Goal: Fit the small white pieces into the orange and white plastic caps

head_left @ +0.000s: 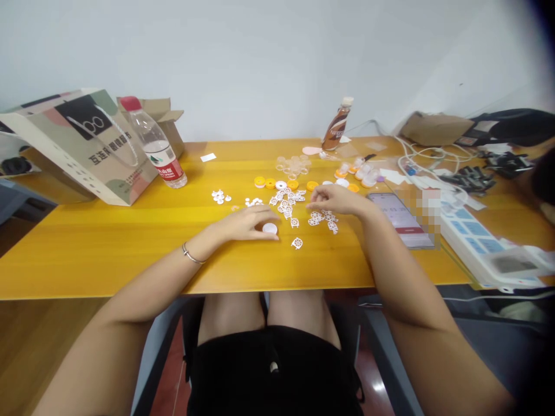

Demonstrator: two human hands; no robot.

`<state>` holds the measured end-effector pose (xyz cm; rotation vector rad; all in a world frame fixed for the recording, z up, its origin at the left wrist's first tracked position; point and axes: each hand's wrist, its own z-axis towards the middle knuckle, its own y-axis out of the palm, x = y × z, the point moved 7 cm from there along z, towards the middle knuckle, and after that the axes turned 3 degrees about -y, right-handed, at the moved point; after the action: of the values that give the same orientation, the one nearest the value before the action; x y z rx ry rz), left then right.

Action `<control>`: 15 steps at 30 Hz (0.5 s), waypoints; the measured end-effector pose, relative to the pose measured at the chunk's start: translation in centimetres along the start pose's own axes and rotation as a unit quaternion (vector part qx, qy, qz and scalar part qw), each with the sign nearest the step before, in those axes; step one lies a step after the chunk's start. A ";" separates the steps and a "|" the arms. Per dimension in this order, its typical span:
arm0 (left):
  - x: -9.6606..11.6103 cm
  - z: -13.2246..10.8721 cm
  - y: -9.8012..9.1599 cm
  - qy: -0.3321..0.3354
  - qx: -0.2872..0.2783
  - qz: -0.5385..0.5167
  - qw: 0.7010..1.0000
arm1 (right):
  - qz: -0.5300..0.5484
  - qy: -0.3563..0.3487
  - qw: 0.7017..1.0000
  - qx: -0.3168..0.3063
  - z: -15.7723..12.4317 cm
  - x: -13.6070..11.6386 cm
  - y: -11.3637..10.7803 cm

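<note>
My left hand [248,223] rests on the table, with its thumb and fingers closed around a white round disc [269,228]. My right hand [337,199] hovers over the small parts, its fingers curled and their tips together; whatever they hold, if anything, is hidden. Between the hands lie several small white wheel-shaped pieces [286,207], and a single one [297,243] sits nearer to me. More white wheel-shaped pieces [323,218] are spread below my right hand. Behind them is a row of orange and white round caps [270,183].
Tiny white parts [220,197] and clear cups [293,166] sit on the table [130,248]. At left stand a water bottle [160,151] and a paper bag [104,150]. A phone [401,219], a white compartment box [481,242], cables and a brown bottle [336,127] are at right.
</note>
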<state>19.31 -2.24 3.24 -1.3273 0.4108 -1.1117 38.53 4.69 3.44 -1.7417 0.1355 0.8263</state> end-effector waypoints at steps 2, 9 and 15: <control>0.4 0.1 -0.3 0.006 0.033 0.025 0.999 | -0.029 0.025 0.999 -0.002 0.0 1.3 -0.7; 5.6 0.5 2.7 0.160 -0.007 0.065 0.985 | -0.065 0.124 0.990 -0.004 -0.3 4.8 -1.3; 5.5 0.6 4.1 0.167 0.005 0.098 0.981 | -0.061 0.149 0.986 0.030 0.1 5.5 -1.6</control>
<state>23.99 -6.94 1.53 -1.0654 0.7654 -1.1694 43.35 7.03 1.53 -1.7892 0.2477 0.4643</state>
